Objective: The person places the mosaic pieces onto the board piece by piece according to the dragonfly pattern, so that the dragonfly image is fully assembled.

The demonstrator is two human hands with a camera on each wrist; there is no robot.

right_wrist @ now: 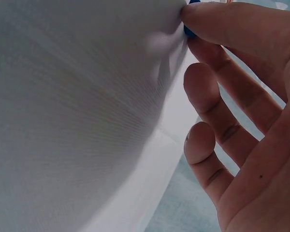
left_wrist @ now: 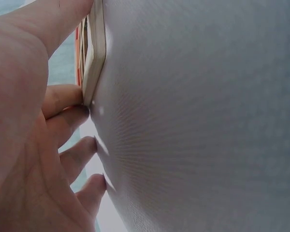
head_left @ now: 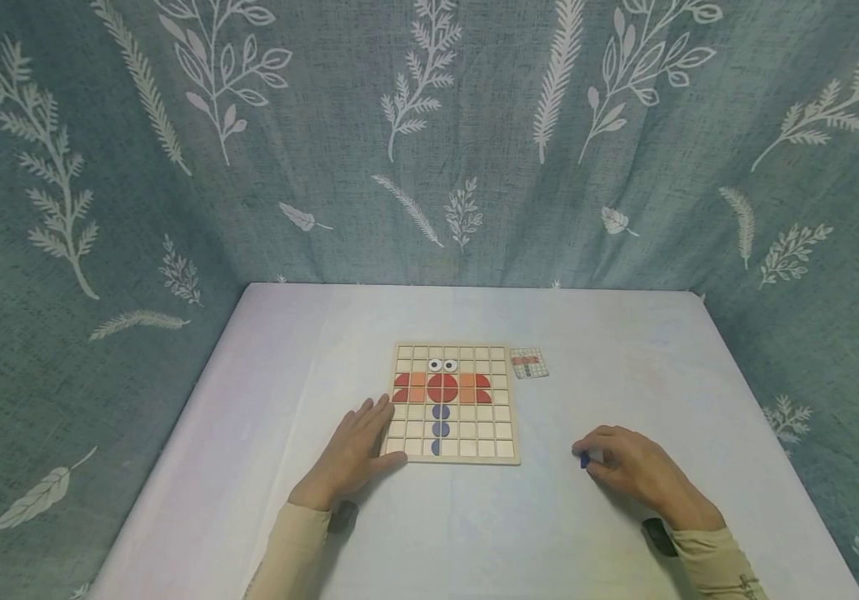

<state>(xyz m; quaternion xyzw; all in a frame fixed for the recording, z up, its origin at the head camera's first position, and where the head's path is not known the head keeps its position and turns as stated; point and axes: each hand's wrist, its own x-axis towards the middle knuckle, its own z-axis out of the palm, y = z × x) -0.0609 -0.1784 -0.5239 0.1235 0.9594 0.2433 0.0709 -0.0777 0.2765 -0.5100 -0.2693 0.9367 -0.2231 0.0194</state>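
Observation:
A square wooden grid board (head_left: 486,448) lies on the table with a figure of coloured tiles on it. Two eye tiles (head_left: 442,365) top a red circle (head_left: 442,387), with orange squares (head_left: 467,387) and red rounded tiles at either side. Blue rounded tiles (head_left: 440,412) run down below it; the lowest row shows a single blue tile (head_left: 436,447) on the left. My left hand (head_left: 354,450) rests at the board's left edge, thumb by its near corner, fingers extended. Right of the board, my right hand (head_left: 627,467) pinches a small blue tile (right_wrist: 189,30) between thumb and index finger, close above the table.
A small pattern card (head_left: 529,363) with a similar figure lies beside the board's upper right corner. The white table (head_left: 309,333) is bounded at the back and sides by a blue-green leaf-patterned curtain (head_left: 339,250). Dark bands show at both wrists.

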